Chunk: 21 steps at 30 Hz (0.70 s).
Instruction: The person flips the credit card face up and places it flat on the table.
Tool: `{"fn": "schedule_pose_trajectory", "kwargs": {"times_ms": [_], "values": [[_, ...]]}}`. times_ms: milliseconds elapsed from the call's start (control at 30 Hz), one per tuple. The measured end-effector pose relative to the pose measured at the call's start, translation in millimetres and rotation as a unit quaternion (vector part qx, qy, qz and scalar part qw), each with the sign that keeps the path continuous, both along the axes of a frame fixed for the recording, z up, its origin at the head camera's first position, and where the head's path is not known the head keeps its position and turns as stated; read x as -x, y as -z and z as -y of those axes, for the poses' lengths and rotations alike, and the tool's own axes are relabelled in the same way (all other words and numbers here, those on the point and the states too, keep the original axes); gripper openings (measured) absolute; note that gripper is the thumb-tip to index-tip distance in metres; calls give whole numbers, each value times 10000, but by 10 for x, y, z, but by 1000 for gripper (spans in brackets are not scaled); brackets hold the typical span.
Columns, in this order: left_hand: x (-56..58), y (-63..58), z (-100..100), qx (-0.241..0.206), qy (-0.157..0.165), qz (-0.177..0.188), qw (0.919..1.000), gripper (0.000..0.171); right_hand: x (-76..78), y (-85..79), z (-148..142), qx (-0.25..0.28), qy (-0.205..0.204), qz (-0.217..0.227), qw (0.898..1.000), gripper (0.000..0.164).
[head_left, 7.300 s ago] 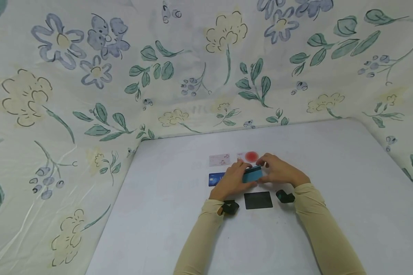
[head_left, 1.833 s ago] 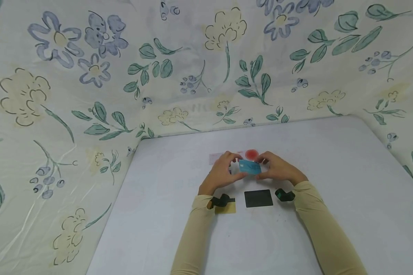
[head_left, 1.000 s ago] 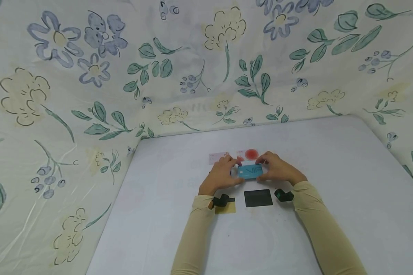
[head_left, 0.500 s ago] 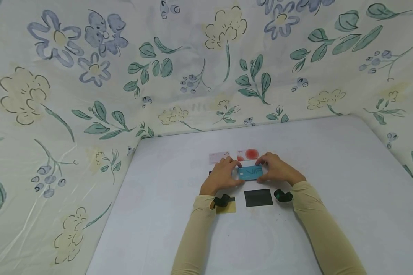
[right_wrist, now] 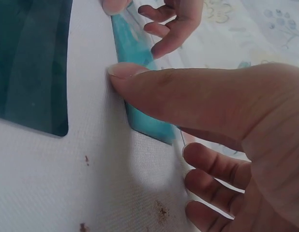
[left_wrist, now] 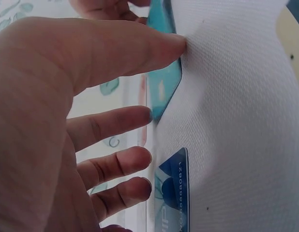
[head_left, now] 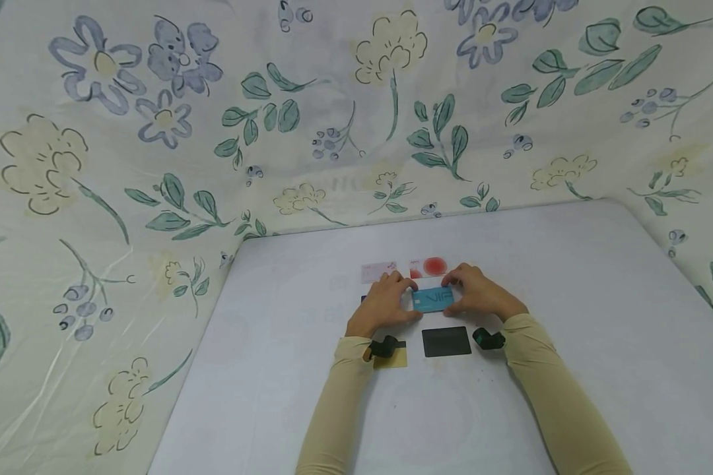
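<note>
A light-blue VIP card [head_left: 432, 299] lies flat on the white table, its lettered face up. My left hand [head_left: 384, 303] holds its left end, thumb on the near edge and index finger at the far edge. At the other end, my right hand [head_left: 478, 294] pinches it the same way. In the left wrist view, the left thumb presses the edge of the light-blue card [left_wrist: 166, 82] while the other fingers spread loosely. The right wrist view has the right thumb on the light-blue card's [right_wrist: 147, 124] near edge; the right index finger is mostly hidden.
Behind the hands lie a pink card [head_left: 375, 272] and a red-circle card [head_left: 435, 266]. A dark blue card [left_wrist: 176, 193] is mostly covered by the left hand in the head view. Nearer are a black card [head_left: 446, 342] and a yellow card [head_left: 392, 358] under the left wrist camera.
The light-blue card, first showing its dark-striped back, has been turned lettered face up and lowered to the table. My left hand has shifted left; over the last half second both hands barely move.
</note>
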<state>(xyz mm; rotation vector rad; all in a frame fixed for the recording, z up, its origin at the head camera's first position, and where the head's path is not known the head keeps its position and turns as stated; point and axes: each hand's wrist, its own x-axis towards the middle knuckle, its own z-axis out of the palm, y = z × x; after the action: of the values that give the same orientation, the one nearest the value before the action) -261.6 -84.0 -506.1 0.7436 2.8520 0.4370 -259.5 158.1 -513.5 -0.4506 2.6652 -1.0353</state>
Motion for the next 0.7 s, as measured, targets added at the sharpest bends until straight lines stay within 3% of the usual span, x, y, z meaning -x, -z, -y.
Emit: {"fn": "schedule_pose_trajectory", "kwargs": {"times_ms": [433, 700], "values": [[-25, -49, 23, -50, -71, 142, 9999, 59, -23, -21, 3, 43, -31, -17, 10000, 54], [-20, -154, 86, -419, -164, 312, 9985, 58, -43, -101, 26, 159, -45, -133, 9998, 51]]}}
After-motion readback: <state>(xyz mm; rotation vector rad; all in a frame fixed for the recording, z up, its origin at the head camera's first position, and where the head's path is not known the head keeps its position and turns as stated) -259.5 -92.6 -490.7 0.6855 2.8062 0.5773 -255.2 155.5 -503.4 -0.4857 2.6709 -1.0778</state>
